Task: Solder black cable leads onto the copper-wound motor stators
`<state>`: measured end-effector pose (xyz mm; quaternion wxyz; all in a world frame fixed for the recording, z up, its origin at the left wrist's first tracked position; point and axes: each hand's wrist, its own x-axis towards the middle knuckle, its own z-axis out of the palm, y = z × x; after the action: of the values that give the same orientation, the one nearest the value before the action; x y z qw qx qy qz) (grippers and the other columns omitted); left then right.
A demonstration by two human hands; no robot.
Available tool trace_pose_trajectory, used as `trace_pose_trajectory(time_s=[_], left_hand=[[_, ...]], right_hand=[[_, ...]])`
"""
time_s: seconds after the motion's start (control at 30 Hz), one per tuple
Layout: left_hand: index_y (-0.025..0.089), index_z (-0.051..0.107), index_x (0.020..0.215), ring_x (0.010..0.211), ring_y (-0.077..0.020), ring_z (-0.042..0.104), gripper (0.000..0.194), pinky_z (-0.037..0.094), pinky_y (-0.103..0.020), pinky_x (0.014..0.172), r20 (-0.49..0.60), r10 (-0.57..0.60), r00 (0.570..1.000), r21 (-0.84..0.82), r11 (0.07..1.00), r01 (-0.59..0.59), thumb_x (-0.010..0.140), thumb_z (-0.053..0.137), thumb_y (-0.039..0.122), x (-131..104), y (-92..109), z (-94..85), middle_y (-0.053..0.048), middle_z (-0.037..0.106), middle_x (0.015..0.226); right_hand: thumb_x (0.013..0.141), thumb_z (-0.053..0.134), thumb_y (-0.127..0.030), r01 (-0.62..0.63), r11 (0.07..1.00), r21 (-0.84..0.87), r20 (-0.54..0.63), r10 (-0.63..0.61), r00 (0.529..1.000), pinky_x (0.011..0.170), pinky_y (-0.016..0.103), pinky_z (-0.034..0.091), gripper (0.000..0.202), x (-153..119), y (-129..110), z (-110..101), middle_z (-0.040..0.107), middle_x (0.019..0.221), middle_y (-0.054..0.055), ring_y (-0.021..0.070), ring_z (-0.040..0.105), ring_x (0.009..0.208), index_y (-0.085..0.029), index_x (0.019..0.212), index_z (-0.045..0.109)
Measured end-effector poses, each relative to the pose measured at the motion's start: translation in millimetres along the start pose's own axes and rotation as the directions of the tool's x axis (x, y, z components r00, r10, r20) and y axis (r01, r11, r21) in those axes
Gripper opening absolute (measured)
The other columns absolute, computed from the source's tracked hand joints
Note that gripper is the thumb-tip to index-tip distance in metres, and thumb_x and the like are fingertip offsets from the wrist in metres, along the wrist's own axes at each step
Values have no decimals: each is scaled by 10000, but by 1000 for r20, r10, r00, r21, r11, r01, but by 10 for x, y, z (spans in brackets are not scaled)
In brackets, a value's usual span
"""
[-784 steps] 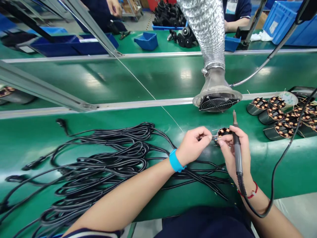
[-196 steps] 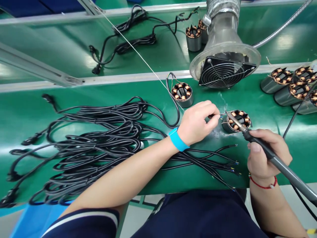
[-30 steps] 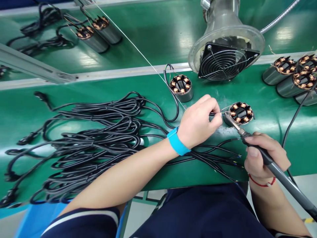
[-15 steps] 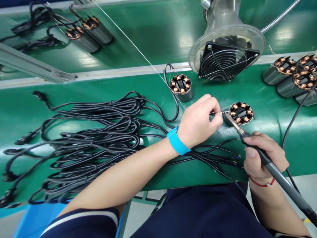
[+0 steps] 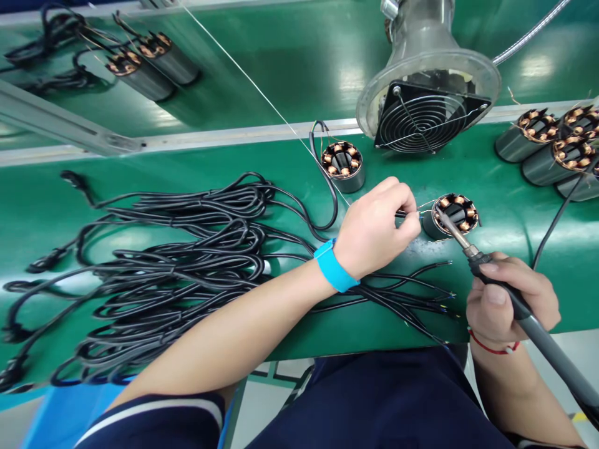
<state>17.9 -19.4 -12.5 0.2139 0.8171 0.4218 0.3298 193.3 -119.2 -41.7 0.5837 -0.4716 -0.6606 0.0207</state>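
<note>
My right hand (image 5: 512,302) is closed around the handle of a soldering iron (image 5: 498,284). Its metal tip lies over the left side of a motor stator (image 5: 456,215) with copper coils, which stands upright on the green bench. My left hand (image 5: 379,227), with a blue wristband, pinches the end of a black power cord (image 5: 400,214) just left of that stator. Thin wires run from the pinch to the stator. A thin pale strand (image 5: 266,100), seemingly solder wire, comes down from the upper left to this hand; its end is hidden by the fingers.
Bundled black power cords (image 5: 178,262) cover the left of the bench, their stripped ends (image 5: 444,305) near my right hand. Another stator (image 5: 344,165) stands behind my left hand. A fume extractor hood (image 5: 425,93) hangs above. Several stators (image 5: 538,134) are grouped at right; two more (image 5: 145,72) lie upper left.
The soldering iron and my right hand have moved slightly right and toward me, the tip shifting from the wire joint to over the stator's edge. My left hand stays in place.
</note>
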Motion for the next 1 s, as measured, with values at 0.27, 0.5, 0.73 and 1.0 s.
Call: trace_pose_trajectory(time_s=[0.27, 0.5, 0.73, 1.0], left_hand=[[182, 485, 674, 624, -109, 473, 176, 407, -253, 582, 4, -13, 1000, -2, 1000, 13, 791, 522, 55, 11, 4, 5, 8, 536, 696], [175, 508, 674, 641, -113, 501, 168, 435, -254, 606, 14, -36, 999, -23, 999, 36, 798, 529, 62, 22, 7, -1, 3, 558, 715], [151, 596, 692, 677, -112, 556, 114, 471, -250, 677, 112, -139, 984, -253, 954, 163, 788, 558, 102, 68, -41, -43, 11, 618, 697], [139, 620, 684, 623, -95, 552, 110, 456, -226, 624, 253, -227, 940, -456, 829, 323, 775, 571, 100, 117, -86, -47, 12, 641, 670]], right_hand=[[885, 560, -315, 13, 1000, -7, -60, -13, 998, 468, 334, 418, 158, -47, 35, -27, 531, 607, -13, 128, 432, 441, -210, 925, 671], [884, 543, -281, 11, 991, 132, 59, -19, 998, 427, 303, 380, 150, -25, -5, -51, 532, 557, -24, 129, 459, 416, -219, 860, 677], [871, 615, -156, -25, 993, -117, 361, 66, 930, 580, 234, 549, 79, 104, -13, 99, 744, 782, 9, 130, 689, 612, -200, 919, 661], [897, 642, -235, -129, 980, -151, 387, 178, 905, 712, 254, 619, 124, 52, 66, 152, 770, 958, 42, 158, 743, 742, -199, 1011, 674]])
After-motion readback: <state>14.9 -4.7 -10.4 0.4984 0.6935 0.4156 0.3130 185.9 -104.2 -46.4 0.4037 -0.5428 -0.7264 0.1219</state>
